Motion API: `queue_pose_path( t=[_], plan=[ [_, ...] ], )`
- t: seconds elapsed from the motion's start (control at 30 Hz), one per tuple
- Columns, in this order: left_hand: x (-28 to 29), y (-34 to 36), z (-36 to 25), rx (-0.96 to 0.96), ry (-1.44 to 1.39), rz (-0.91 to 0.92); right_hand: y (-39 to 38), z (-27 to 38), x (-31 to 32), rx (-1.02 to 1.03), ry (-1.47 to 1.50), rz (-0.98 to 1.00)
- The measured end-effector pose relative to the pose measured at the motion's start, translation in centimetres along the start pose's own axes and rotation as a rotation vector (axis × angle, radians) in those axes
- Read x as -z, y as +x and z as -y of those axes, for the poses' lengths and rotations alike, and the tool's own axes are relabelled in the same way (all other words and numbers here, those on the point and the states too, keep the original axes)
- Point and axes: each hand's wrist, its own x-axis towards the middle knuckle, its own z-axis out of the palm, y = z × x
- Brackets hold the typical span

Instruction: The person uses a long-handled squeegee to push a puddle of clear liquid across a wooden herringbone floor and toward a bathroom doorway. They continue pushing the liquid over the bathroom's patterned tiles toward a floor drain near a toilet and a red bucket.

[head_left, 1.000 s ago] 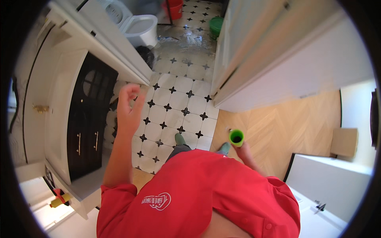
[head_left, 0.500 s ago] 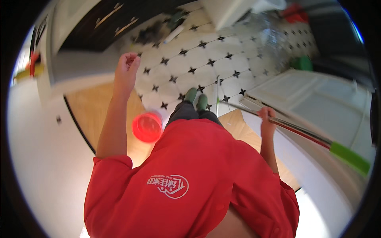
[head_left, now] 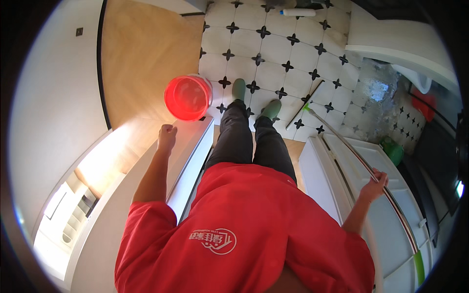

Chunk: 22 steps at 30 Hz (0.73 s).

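My right hand (head_left: 375, 185) is wrapped round the metal pole of a floor squeegee (head_left: 342, 140). Its green grip end (head_left: 419, 267) points down to the lower right. The thin straight blade (head_left: 293, 118) lies on the tiles just right of my feet. My left hand (head_left: 167, 137) hangs with curled fingers, and I see nothing in it. Just beyond that hand stands a red bucket (head_left: 188, 97), with a little see-through liquid or shine inside.
Patterned tiles (head_left: 273, 53) lie under my green shoes (head_left: 270, 109). Wood-coloured flooring (head_left: 146, 63) runs along the left. A white panelled door (head_left: 376, 161) stands at the right, near a wet-looking glassy patch (head_left: 378, 90), a green container (head_left: 392, 150) and a red object (head_left: 424, 105).
My body and view have turned left, and my feet now stand apart. My left hand has lowered toward the bucket. The squeegee stays in my right hand, its blade now seen lying flat.
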Motion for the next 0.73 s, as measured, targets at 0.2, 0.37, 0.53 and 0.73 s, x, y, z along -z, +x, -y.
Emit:
queue_pose_path(
  t=[0.2, 0.37, 0.53, 0.73],
  plan=[
    [-4.4, 6.8, -4.0, -0.263, 0.125, 0.066, 0.4, -1.3, 1.6, 0.297, -0.521, 0.060],
    [-7.8, 17.0, -2.7, -0.367, 0.281, 0.106, -2.3, -0.3, -2.1, 0.314, -0.385, 0.030],
    [-10.6, 23.9, -5.8, -0.491, 0.684, 0.264, -3.3, 0.1, -4.2, 0.235, -0.198, -0.121],
    [-23.6, 26.9, -4.1, -1.018, 1.131, 0.577, -4.1, -0.1, -5.3, 0.180, -0.056, -0.254]
  ],
)
